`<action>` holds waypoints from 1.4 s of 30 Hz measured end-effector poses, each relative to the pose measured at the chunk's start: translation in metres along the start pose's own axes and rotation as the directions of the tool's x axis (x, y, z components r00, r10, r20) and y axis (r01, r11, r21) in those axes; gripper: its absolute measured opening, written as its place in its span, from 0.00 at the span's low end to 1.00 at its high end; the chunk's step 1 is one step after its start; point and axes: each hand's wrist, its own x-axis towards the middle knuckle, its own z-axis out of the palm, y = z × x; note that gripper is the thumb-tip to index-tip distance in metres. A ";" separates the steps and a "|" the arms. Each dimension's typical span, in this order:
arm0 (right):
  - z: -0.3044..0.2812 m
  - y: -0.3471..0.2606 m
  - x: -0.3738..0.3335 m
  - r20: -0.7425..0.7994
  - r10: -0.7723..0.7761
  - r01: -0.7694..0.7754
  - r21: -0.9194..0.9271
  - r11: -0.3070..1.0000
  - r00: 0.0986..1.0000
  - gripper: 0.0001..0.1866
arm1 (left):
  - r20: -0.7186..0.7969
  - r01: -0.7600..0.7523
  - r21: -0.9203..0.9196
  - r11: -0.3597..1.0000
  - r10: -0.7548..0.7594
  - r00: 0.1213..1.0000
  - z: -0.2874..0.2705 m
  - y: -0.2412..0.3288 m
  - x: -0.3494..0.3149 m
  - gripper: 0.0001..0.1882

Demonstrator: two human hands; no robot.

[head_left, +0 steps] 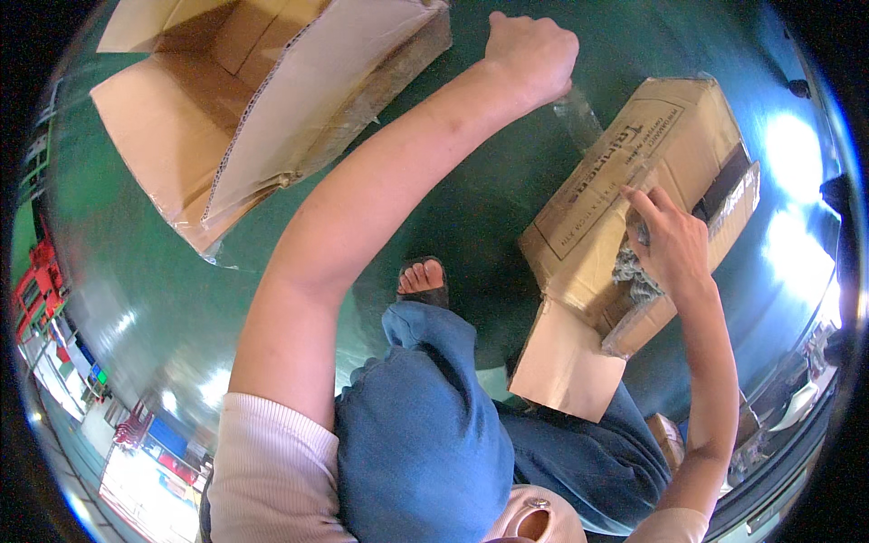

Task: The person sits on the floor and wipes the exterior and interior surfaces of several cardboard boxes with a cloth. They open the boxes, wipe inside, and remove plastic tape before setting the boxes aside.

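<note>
In the head view, the left hand (532,56) is balled into a fist above the green floor (480,185), near a strip of clear tape (579,122) reaching the box (625,167); whether it pinches the tape cannot be told. The right hand (672,242) bends its fingers at the box's opening, over grey goods (636,277), its hold unclear, while the open carton (281,127) stands left.

Left box (290,118) and right box (579,226) on floor (489,190), left hand (534,56) between, foot (423,277) nearer, right hand (676,240) over right box
</note>
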 end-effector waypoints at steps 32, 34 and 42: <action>-0.024 -0.031 -0.044 0.134 -0.103 0.104 0.000 0.995 0.986 0.20 | -0.322 0.281 -0.312 0.908 -0.379 0.868 0.118 -0.074 -0.191 0.12; -0.026 -0.038 -0.045 0.133 -0.197 0.196 0.020 0.980 0.971 0.19 | -0.303 0.295 -0.333 0.896 -0.398 0.866 0.114 -0.072 -0.191 0.14; 0.023 -0.156 0.079 -0.199 -0.191 0.246 0.302 0.921 0.961 0.27 | -0.332 0.158 -0.369 0.916 -0.288 0.898 0.079 -0.052 -0.196 0.24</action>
